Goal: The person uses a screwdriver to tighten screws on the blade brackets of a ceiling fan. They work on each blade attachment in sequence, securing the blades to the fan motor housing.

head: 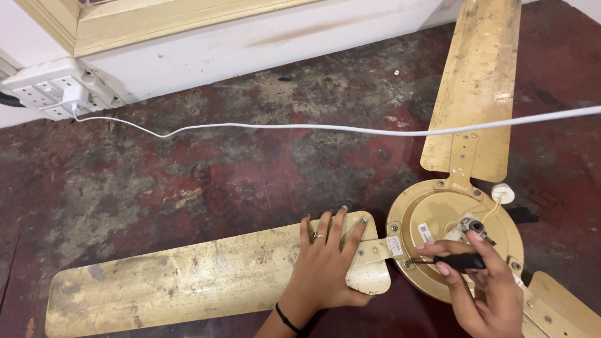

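- The left hand (328,263) lies flat with fingers spread, gripping nothing, pressed on the inner end of a long, worn, cream-gold metal fan blade (188,281).
- That blade runs away to the hand's left along the stained dark-red floor (188,175); its long axis is nearly level across the view, rising slightly toward the motor.
- The right hand (488,288) is closed around the black handle of a slim screwdriver (438,261).
- The screwdriver's shaft points from the right hand toward the left one, its tip at a screw on the rim of the round gold motor housing (438,216), just beside the blade's bracket.
- The right hand is nearer the screw; the left is just beyond the bracket.
- A second gold blade (476,94) reaches away from both hands, crossed by a white cable (282,127) from a white wall socket strip (56,87).
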